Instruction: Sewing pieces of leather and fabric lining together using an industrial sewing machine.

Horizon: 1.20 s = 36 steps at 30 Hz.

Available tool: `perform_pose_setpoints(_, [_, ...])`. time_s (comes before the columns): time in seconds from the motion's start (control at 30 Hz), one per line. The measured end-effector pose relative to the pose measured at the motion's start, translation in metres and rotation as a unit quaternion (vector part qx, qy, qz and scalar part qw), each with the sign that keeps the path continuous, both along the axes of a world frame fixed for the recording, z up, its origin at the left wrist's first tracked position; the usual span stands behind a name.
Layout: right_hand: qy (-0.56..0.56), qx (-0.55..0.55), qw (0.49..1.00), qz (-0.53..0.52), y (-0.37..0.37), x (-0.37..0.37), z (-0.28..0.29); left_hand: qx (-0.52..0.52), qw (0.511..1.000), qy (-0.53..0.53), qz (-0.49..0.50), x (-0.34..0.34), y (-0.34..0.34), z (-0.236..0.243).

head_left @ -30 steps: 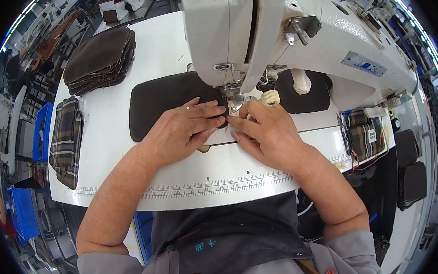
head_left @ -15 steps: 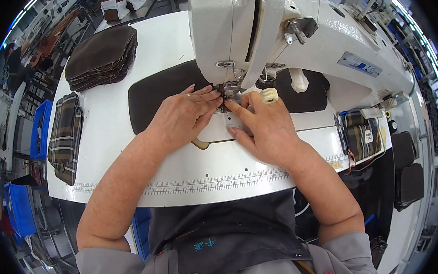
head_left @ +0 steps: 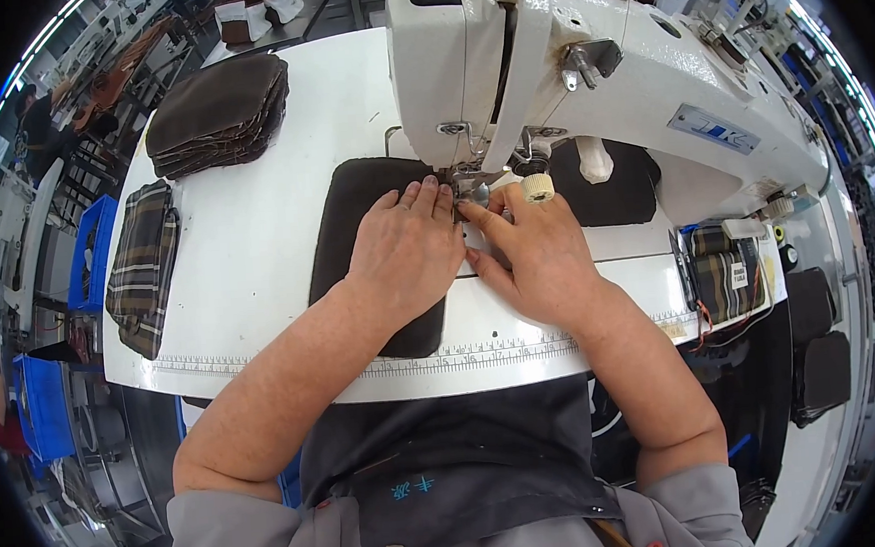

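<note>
Twelve o'clock pointing away from the sewer, a ruler strip [head_left: 522, 352] runs along the near edge of a white tabletop [head_left: 254, 225]. Reaching it is the lower end of a dark brown panel [head_left: 343, 229], its long axis running roughly from seven to one o'clock. The left hand [head_left: 406, 250], the nearer of the two, lies flat across the panel, pressing rather than grasping, fingers extended toward twelve. The right hand [head_left: 542, 257] sits at three o'clock from it, index finger bent toward the presser foot [head_left: 467, 186] and thumb apart; whether it pinches an edge cannot be told. From the foot, most of the panel stretches toward seven to eight o'clock. Beyond, the white sewing machine [head_left: 436, 83] rises between twelve and two; a stack of dark pieces [head_left: 217, 111] sits at ten.
</note>
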State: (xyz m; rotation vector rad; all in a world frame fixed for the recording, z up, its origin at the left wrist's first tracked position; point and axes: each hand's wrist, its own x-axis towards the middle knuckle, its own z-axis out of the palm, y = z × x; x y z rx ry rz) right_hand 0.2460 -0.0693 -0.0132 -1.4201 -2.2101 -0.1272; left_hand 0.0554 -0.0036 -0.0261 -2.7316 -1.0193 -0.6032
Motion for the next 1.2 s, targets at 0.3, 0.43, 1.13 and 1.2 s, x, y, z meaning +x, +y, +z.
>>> perform_pose_setpoints(0.3, [0.012, 0.016, 1.000, 0.009, 0.002, 0.000, -0.001, -0.013, 0.997, -0.065, 0.028, 0.002, 0.002, -0.006])
perform_pose_setpoints(0.43, [0.016, 0.011, 1.000, 0.011, 0.000, -0.001, 0.002, -0.019, 0.997, -0.058, 0.047, 0.001, 0.003, -0.003])
perform_pose_setpoints(1.13, [0.008, -0.001, 1.000, 0.019, -0.015, -0.007, 0.004, -0.160, 0.984, 0.032, -0.074, -0.086, -0.049, 0.010])
perform_pose_setpoints(1.2, [0.012, -0.002, 1.000, 0.025, -0.015, -0.007, 0.003, -0.179, 0.977, 0.024, -0.111, -0.102, -0.045, 0.013])
